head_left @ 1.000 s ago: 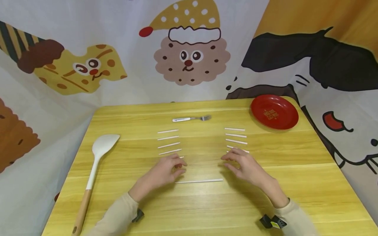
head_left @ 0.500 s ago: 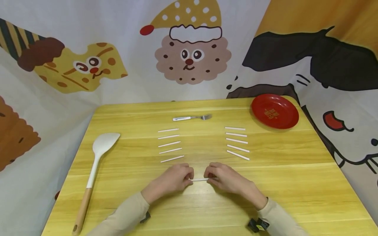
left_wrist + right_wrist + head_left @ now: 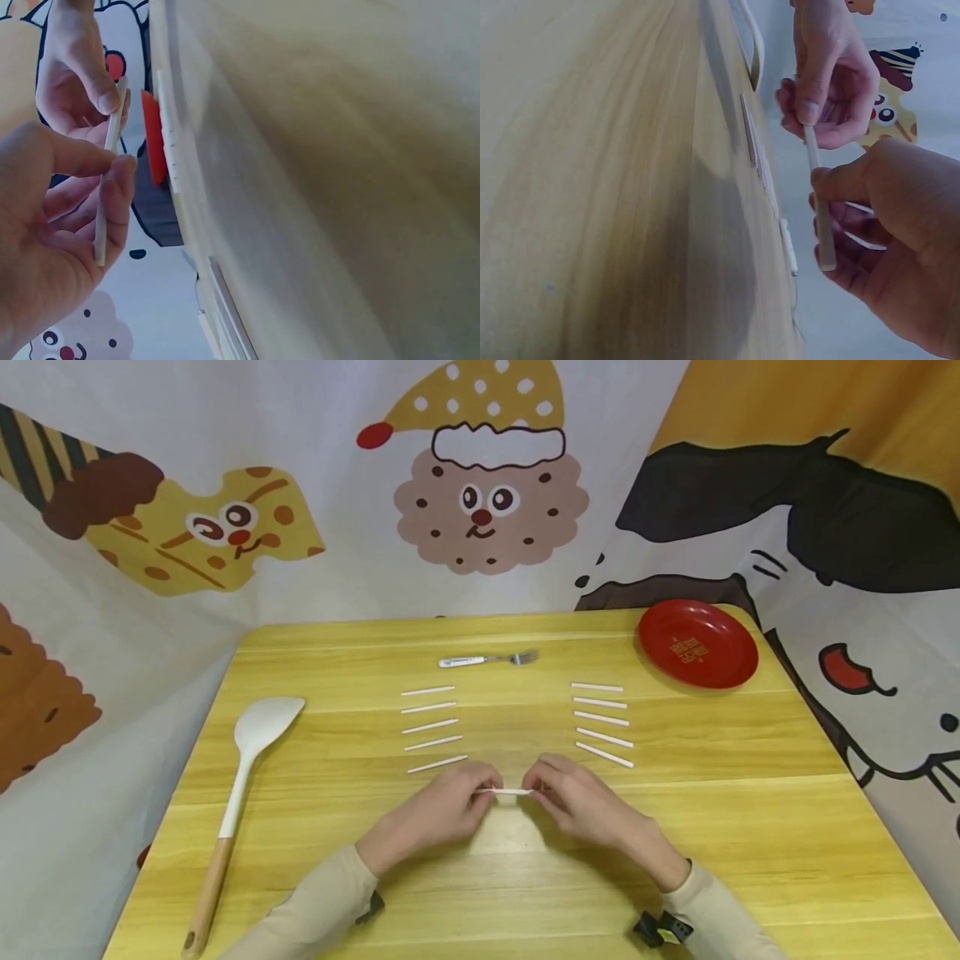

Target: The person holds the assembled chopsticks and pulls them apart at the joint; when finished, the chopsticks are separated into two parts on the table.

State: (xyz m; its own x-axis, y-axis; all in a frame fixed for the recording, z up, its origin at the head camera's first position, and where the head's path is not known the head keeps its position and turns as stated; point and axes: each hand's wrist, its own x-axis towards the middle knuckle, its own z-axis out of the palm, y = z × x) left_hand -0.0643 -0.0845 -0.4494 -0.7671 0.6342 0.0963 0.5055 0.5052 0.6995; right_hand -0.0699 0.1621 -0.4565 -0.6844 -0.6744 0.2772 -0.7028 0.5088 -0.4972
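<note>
A thin white stick (image 3: 512, 791) is held level just above the table, in front of the body. My left hand (image 3: 448, 803) pinches its left part between thumb and fingers, while my right hand (image 3: 592, 806) pinches the right part. Both wrist views show the thumbs pressing on the stick, with curled fingers behind it. The stick looks straight in the left wrist view, and in the right wrist view its near end (image 3: 825, 251) sticks out past the right thumb. Beyond the hands lie several short white sticks (image 3: 433, 743) on the left and several more short sticks (image 3: 602, 718) on the right.
A fork (image 3: 465, 662) with a white handle lies beyond the short sticks. The red plate (image 3: 731, 647) stands at the table's far right corner. Along the left side lies a white spatula (image 3: 258, 727) with a wooden handle. A printed cloth (image 3: 352, 568) hangs behind the table.
Both hands came inward from open above the table and pinched the long white stick lying there. They have since lifted it a little and moved it away from the body.
</note>
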